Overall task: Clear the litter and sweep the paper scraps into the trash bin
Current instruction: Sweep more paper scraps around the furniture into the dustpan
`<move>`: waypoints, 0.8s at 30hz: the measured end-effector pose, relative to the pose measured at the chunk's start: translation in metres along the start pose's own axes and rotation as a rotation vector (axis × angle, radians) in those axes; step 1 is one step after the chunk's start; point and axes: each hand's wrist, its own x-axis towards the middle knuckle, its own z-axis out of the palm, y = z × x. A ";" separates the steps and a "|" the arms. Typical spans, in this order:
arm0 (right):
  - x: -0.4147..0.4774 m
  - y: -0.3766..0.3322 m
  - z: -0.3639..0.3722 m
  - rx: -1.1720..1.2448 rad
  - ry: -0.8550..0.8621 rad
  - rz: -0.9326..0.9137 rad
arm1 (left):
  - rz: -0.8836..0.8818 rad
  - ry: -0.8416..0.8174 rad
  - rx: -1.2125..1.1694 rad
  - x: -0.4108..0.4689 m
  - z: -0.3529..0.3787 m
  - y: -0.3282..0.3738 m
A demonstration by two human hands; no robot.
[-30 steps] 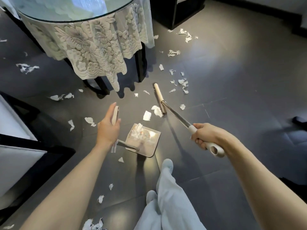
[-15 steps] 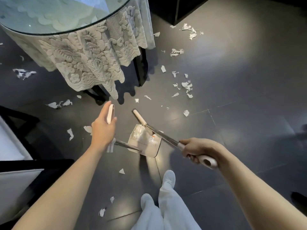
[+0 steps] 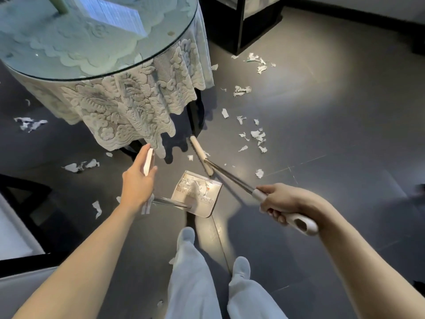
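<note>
My left hand [image 3: 138, 183] holds the white handle top of a long-handled dustpan [image 3: 197, 195], which rests on the dark floor with paper scraps inside it. My right hand [image 3: 279, 203] grips the white handle of a broom; its narrow cream head [image 3: 200, 155] lies on the floor just beyond the pan's mouth, by a table leg. White paper scraps [image 3: 258, 135] are scattered on the floor to the right of the broom head, with more scraps [image 3: 241, 90] farther back and other scraps [image 3: 79, 166] to the left. No trash bin is in view.
A round glass-topped table [image 3: 96, 42] with a hanging lace cloth [image 3: 128, 111] stands at upper left, close to my left hand. Dark-framed furniture [image 3: 239, 21] stands at the back and more [image 3: 23, 203] at the left edge. My feet [image 3: 187, 236] stand just behind the pan.
The broom swept scraps from the floor into the dustpan, then its head moved back out beyond the pan's mouth. The view shifted closer to the table.
</note>
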 end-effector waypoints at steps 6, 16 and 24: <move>0.047 -0.062 0.014 0.096 0.117 -0.017 | 0.023 -0.034 -0.029 0.062 -0.036 -0.010; 0.157 -0.123 0.090 0.373 0.116 0.215 | 0.044 -0.180 0.033 0.168 -0.078 -0.043; 0.159 -0.131 0.132 0.096 0.094 0.182 | 0.070 -0.196 0.027 0.229 -0.085 -0.049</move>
